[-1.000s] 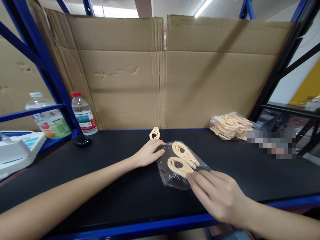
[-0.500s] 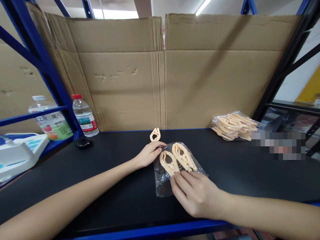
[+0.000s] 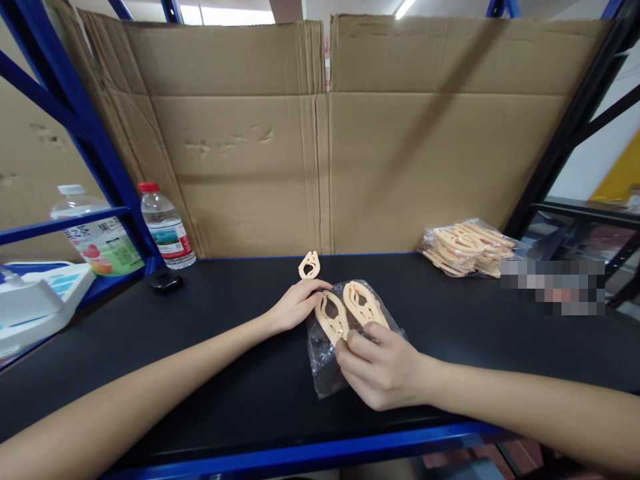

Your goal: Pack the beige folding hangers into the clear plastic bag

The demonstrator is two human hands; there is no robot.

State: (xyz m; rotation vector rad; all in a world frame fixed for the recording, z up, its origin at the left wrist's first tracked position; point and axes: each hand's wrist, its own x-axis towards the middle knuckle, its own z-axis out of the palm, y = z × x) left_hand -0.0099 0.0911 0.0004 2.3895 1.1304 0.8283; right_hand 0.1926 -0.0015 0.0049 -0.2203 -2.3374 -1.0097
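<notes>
Two beige folding hangers, the left one (image 3: 331, 317) and the right one (image 3: 363, 303), lie side by side in or on a clear plastic bag (image 3: 325, 373) on the black table. My left hand (image 3: 295, 305) pinches the bag's upper left edge, close to the top of the left hanger. From the lower right, my right hand (image 3: 383, 367) has its fingers closed on the lower end of the left hanger; its knuckles cover the foot of the right one. Whether film lies between fingers and hanger is hard to see. Beyond my left hand lies a single folded hanger (image 3: 309, 265).
A pile of bagged beige hangers (image 3: 467, 247) sits at the back right beside a blurred-out patch. Back left stand a red-capped water bottle (image 3: 167, 230) and a small black object (image 3: 166, 282). Cardboard (image 3: 240, 173) walls the back; a blue rail (image 3: 310, 453) edges the front.
My right hand has shifted slightly up and left along the hangers, and the left hanger has moved a little left. My left hand stays at the bag's edge. The view has tilted slightly down.
</notes>
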